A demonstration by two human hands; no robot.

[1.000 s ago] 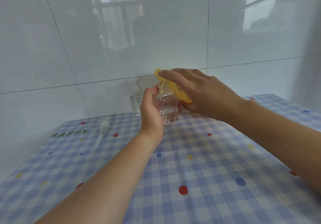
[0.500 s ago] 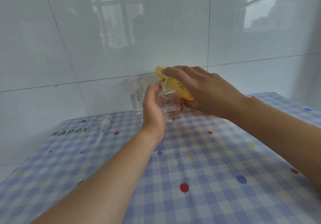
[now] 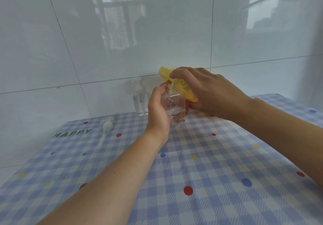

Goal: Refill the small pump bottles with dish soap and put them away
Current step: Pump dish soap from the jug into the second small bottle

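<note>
Left hand [image 3: 158,108] wraps a small clear bottle [image 3: 174,109], held just above the counter [image 3: 218,172] at centre frame. Right hand [image 3: 208,93] closes round a yellow soap container [image 3: 187,93], spout set at the bottle's neck, soap streaking down inside. Risk: the neck is narrow (w/ a slick wall), so a hard squeeze or tilt could overflow onto the checked cloth. At 9 o'clock of the bottle lies a loose pump [image 3: 107,124]; a second bottle [image 3: 140,102] stands at the wall.

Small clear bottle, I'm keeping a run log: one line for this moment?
step: filling | left hand: holds small clear bottle | right hand: presses yellow soap pump | loose pump head: on tablecloth
</note>
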